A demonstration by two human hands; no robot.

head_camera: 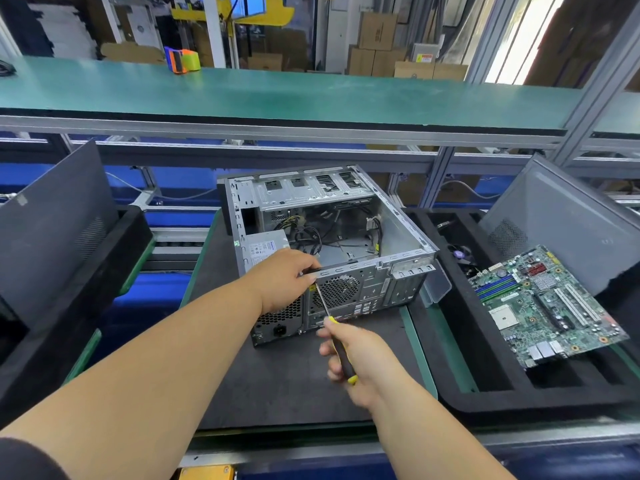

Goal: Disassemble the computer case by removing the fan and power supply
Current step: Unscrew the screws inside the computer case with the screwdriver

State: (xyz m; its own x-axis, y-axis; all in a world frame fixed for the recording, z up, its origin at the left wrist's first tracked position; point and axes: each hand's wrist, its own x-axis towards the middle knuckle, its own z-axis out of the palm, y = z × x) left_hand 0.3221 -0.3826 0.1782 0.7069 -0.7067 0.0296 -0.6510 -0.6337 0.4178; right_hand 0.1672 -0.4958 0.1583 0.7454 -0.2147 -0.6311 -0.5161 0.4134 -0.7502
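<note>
An open metal computer case (398,233) lies on its side on a dark mat, rear panel toward me. Its grey power supply (265,251) sits in the near left corner, with loose cables (308,237) beside it. The round fan grille (336,291) shows on the rear panel. My left hand (287,278) grips the case's upper rear edge, right above the power supply. My right hand (349,355) holds a yellow-and-black screwdriver (341,351); its shaft slants up-left and its tip meets the rear panel at the grille's upper left corner.
A black foam tray (519,393) on the right holds a green motherboard (550,303), a removed fan (459,254) and a leaning grey side panel (571,223). A dark side panel (59,230) leans in a tray on the left. A green shelf (277,91) runs overhead.
</note>
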